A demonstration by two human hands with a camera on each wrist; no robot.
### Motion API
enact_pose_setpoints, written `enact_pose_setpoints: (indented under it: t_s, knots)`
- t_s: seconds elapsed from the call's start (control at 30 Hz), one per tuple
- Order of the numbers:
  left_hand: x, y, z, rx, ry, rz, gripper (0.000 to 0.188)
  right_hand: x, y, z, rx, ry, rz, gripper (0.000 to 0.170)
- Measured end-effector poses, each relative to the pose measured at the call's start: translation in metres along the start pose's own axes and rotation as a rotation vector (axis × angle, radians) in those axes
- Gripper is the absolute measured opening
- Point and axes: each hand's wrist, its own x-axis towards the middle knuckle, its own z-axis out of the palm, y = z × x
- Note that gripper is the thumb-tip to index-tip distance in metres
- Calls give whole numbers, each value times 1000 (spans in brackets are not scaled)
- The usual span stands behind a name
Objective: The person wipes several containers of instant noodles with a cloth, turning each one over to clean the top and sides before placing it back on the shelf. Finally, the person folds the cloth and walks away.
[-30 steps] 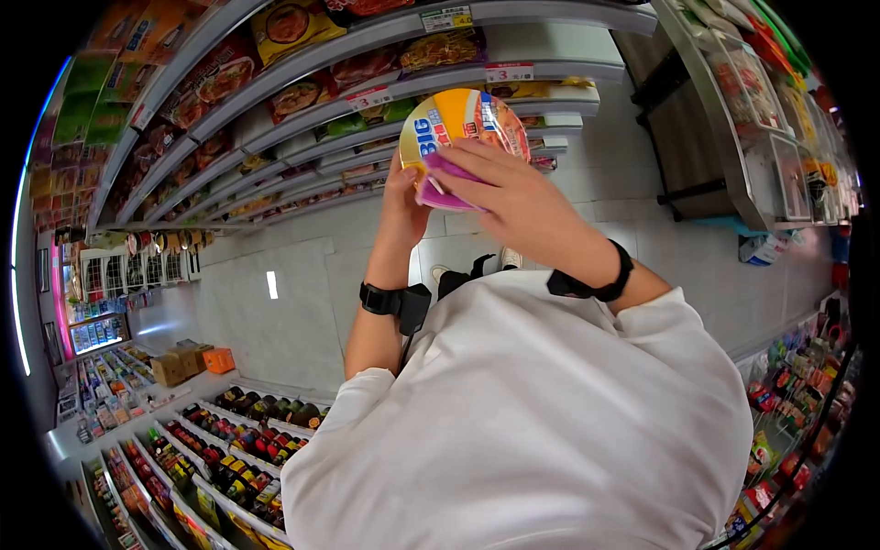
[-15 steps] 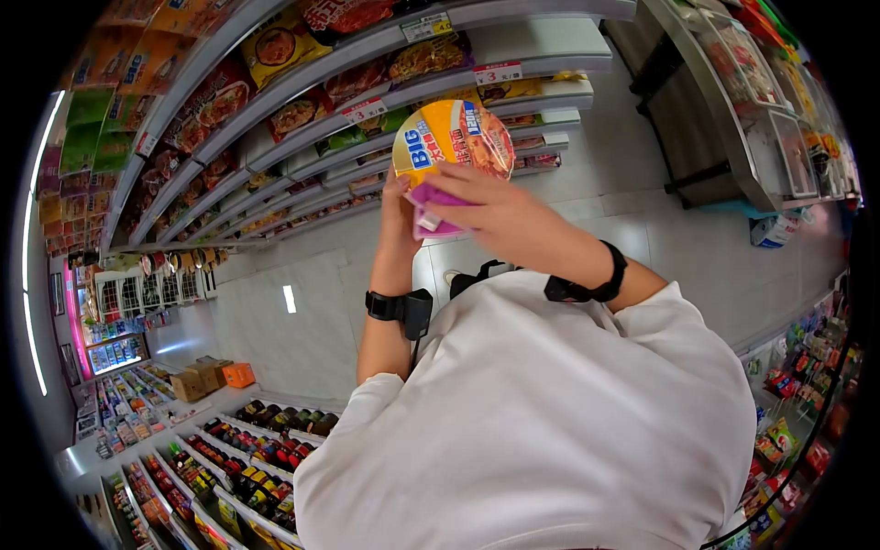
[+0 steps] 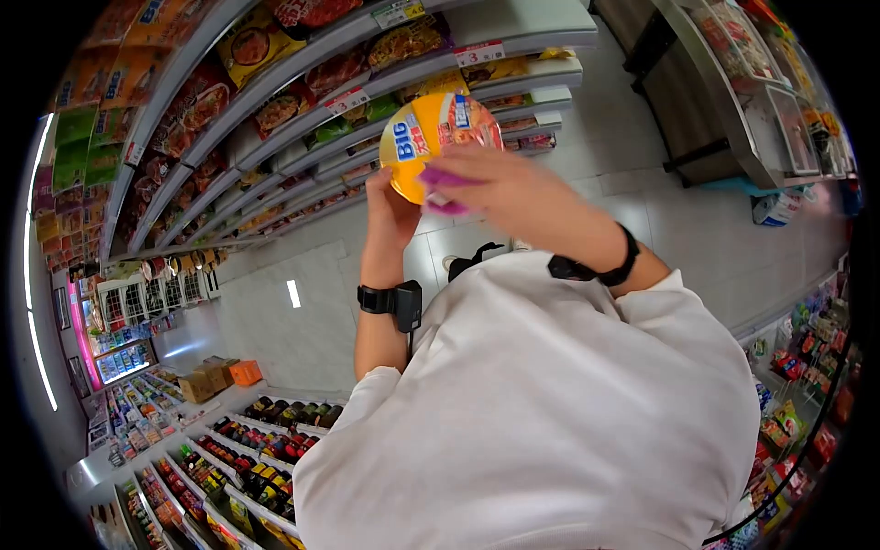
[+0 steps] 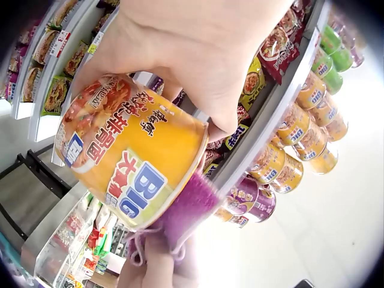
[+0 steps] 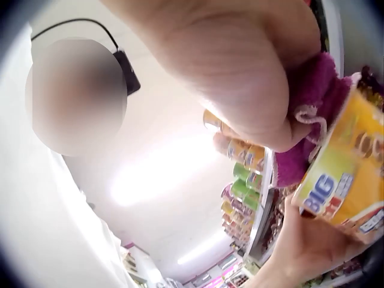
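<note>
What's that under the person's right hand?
In the head view, a purple cloth and yellow noodle cup show beneath the right hand. What hand and cloth cover cannot be seen.

Loose white short-sleeved shirt (image 3: 532, 412) with soft creases, black strap (image 3: 373, 300) around left wrist, boxy black unit (image 3: 409, 307) on it, thin dark cable (image 3: 410, 343), black band (image 3: 627, 257) around right wrist

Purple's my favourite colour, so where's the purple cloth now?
In the left wrist view, the purple cloth is below the middle, in the right hand, against the yellow noodle cup the left hand holds.
</note>
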Motion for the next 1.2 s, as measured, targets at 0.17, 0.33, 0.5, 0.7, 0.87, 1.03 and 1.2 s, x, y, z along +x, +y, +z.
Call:
enact_pose_setpoints:
  t_s: [0.17,0.33,0.5,0.7,0.87,1.03,1.2]
  knots:
    - [-5,13,11,-354,-114,-100,78,-15,37,-40,108,203,285,40]
    - [6,17,28,-374,-210,-199,84,-7,48,5,407,465,205,49]
    - [23,5,18,11,-41,56,107,-1,47,15,1043,552,796,39]
    - [35,14,32,254,-323,502,90,13,40,7,1447,695,1070,37]
    - [41,-10,35,-158,-108,224,79,8,70,29,1311,702,800,42]
    - [37,-7,42,-207,-22,140,70,10,63,24,659,631,529,48]
    - [36,-6,45,-347,-98,146,69,14,54,11,235,560,358,47]
